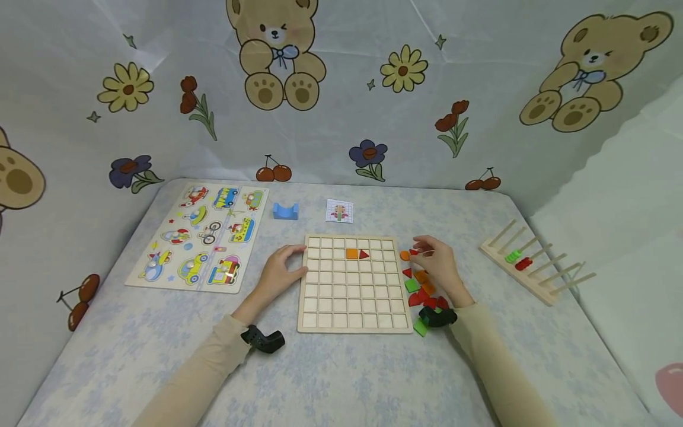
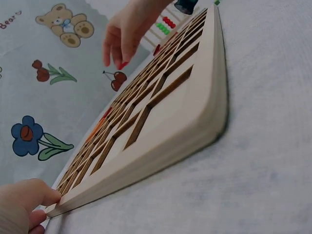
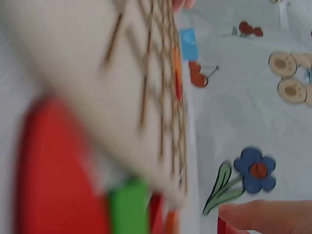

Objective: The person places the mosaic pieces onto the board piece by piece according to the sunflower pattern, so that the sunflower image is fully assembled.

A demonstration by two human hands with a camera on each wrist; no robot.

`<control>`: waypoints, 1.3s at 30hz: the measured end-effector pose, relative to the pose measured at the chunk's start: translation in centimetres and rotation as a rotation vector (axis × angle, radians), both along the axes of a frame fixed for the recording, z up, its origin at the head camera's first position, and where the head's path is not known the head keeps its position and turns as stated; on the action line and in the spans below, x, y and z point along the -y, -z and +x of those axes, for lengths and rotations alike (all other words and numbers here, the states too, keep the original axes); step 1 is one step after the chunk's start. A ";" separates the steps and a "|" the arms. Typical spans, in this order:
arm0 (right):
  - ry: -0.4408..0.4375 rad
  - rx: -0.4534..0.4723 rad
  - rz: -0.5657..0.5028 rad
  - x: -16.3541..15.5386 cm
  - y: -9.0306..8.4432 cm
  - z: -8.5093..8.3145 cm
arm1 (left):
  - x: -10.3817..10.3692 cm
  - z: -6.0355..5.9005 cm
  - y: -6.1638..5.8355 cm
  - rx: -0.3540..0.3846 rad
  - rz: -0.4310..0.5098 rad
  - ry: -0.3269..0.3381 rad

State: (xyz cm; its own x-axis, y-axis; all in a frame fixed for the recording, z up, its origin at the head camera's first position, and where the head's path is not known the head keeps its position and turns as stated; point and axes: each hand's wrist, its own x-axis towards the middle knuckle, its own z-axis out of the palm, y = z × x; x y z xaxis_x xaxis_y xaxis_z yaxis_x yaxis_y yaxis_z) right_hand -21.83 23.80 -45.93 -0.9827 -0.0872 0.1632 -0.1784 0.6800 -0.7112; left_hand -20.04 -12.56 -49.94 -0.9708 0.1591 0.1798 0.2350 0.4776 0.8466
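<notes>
Resting on the table, the pale wooden grid board (image 1: 352, 284) is steadied by the left hand (image 1: 283, 270), fingers touching its left edge. Just beside its right edge, the right hand (image 1: 440, 267) pinches a small red wooden piece (image 1: 413, 252) above the scattered coloured shapes (image 1: 421, 290).

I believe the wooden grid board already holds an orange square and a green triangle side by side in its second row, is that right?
Not quite: the triangle is red, not green, as the head view shows. It does sit beside the orange square in the second row of the wooden grid board.
</notes>
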 end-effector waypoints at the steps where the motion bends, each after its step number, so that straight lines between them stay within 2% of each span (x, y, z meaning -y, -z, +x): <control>1: -0.016 -0.007 -0.012 0.8 -0.3 -0.2 | 0.1 0.0 0.0 -0.004 -0.003 -0.002; 7: -0.154 -0.040 -0.061 6.6 -1.2 -1.3 | 0.4 -0.1 0.2 -0.011 0.000 0.005; 12: -0.239 0.013 -0.083 10.9 -0.7 -1.9 | 0.2 -0.3 0.3 -0.015 -0.002 0.005; 16: -0.287 0.029 -0.076 12.9 -0.2 -2.1 | 0.0 -0.3 0.2 -0.009 -0.004 0.004; 25: -0.310 0.084 -0.061 14.3 0.4 -2.5 | 0.3 -0.3 0.3 -0.019 -0.014 0.000; 39: -0.318 0.093 -0.058 14.2 0.8 -2.5 | 0.3 -0.3 0.3 -0.028 -0.017 0.004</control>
